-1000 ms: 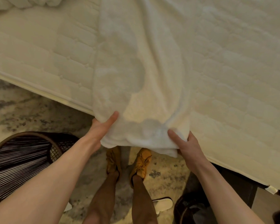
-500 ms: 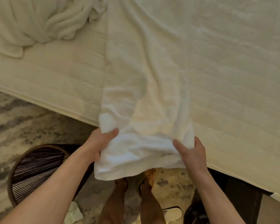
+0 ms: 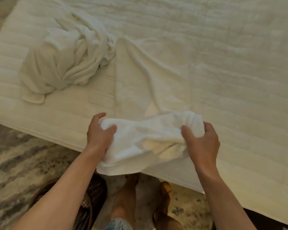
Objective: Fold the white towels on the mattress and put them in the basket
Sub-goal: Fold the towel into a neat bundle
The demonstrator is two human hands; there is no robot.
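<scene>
Lifted at its near end since before, the towel (image 3: 145, 140) sat gripped by left hand (image 3: 99, 136) and right hand (image 3: 201, 143); I judged folding barely begun, heap (image 3: 65, 60) at upper left unfolded, basket (image 3: 95, 191) at lower left waiting.

The long white terry towel (image 3: 146, 140) is no longer drawn taut up the frame. It now lies slack and creased, with its far end visible at upper centre. Its near end, previously hanging flat over the edge of the quilted white mattress (image 3: 239, 83), is now gathered into a bunch at mid-frame. The left grip (image 3: 100, 136) and right grip (image 3: 201, 143) have shifted from edge pinches to fingers curled round the bunched cloth. The view has tilted upward. The crumpled white towel heap (image 3: 65, 60) now shows whole at upper left, and the dark woven basket (image 3: 93, 193) sits at the bottom edge.
</scene>
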